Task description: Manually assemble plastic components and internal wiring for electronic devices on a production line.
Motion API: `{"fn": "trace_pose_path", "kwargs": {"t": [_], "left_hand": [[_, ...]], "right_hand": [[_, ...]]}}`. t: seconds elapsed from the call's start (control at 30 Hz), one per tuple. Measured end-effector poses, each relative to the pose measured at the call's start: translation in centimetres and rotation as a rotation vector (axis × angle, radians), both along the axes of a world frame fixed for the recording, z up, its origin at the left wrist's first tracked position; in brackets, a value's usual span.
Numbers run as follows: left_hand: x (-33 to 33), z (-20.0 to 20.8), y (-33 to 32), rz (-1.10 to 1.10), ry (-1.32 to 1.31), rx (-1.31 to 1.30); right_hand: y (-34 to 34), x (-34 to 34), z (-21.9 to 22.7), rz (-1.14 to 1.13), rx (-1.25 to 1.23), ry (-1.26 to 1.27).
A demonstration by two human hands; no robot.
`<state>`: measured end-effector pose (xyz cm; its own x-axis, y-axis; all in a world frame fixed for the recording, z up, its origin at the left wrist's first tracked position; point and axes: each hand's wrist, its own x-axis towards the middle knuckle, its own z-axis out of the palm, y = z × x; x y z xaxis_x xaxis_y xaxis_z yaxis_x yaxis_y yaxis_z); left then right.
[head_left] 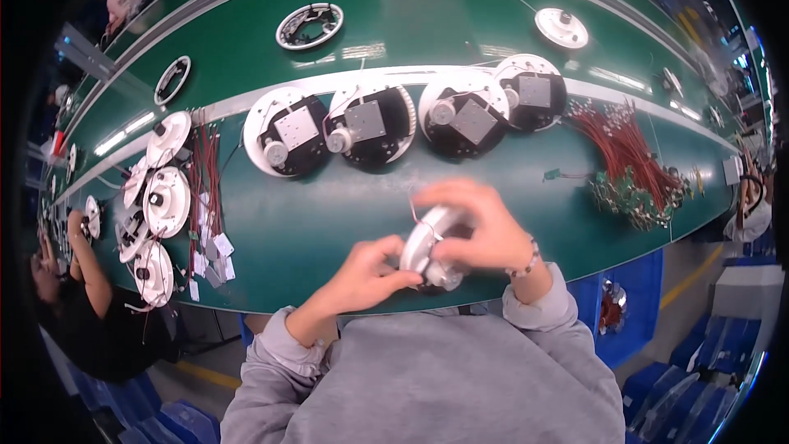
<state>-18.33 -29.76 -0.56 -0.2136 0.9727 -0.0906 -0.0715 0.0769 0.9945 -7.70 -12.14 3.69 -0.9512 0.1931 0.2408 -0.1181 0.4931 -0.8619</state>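
Note:
Near the front edge of the table I hold a round white housing, tilted up on its side. A small silvery motor-like part sits at its lower right, and a thin reddish wire rises past its rim. My left hand pinches the left rim between thumb and fingers. My right hand, a little blurred, curls over the top and right side, covering much of the housing. Beyond my hands stand several white-and-black round units, such as this unit, each with a square metal plate and a small motor.
White round covers are stacked at the left, beside red wires with white tags. At the right lies a bundle of red wires with green circuit boards. Ring parts lie on the far green belt. A co-worker's arm is at far left.

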Motion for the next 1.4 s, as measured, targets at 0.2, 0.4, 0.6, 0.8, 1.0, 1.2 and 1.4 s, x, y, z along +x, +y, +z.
{"fn": "trace_pose_path", "kwargs": {"t": [0.2,0.4,0.6,0.8,1.0,1.2,1.4], "left_hand": [[1.8,-0.6,-0.5,0.048,-0.010,-0.032],[2.2,-2.2,-0.9,0.061,-0.062,-0.029],[1.5,-2.7,-1.1,0.174,-0.322,-0.066],[2.0,-1.3,-1.8,-0.082,0.052,-0.256],[-2.7,2.9,-0.4,-0.052,0.462,-0.191],[-1.7,9.5,2.8,0.253,1.094,0.682],[-3.1,8.6,4.4,0.173,1.099,0.519]], "right_hand": [[-3.0,-1.1,-0.3,0.084,0.393,-0.109],[-3.6,-1.1,0.3,0.145,0.157,0.060],[-3.6,0.9,3.3,-0.042,-0.877,0.063],[-3.4,1.7,4.1,-0.058,-0.669,0.310],[-3.1,1.6,3.9,-0.250,-0.121,0.424],[-4.1,-0.3,3.1,-0.270,0.400,0.272],[-3.9,0.4,4.3,-0.276,0.269,0.247]]}}
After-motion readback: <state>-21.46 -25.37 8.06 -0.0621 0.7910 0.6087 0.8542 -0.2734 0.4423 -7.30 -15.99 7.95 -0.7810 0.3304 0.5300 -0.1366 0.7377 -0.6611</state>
